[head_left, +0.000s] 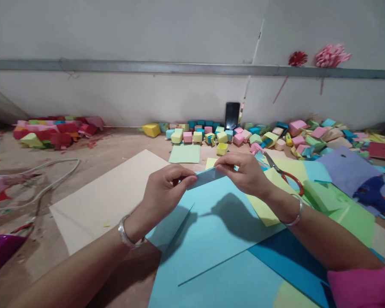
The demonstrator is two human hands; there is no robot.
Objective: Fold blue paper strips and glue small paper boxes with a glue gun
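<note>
We pinch a folded blue strip at both ends, left hand and right hand closed on it, raised over light-blue sheets, forearms angled inward, scissors nearby.

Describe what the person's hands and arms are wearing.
Both hands are bare, with no gloves. The left hand has a silver bracelet at the wrist; the right hand has a thin silver bangle. A bright pink sleeve covers the right upper arm; the left forearm shows no sleeve.
</note>
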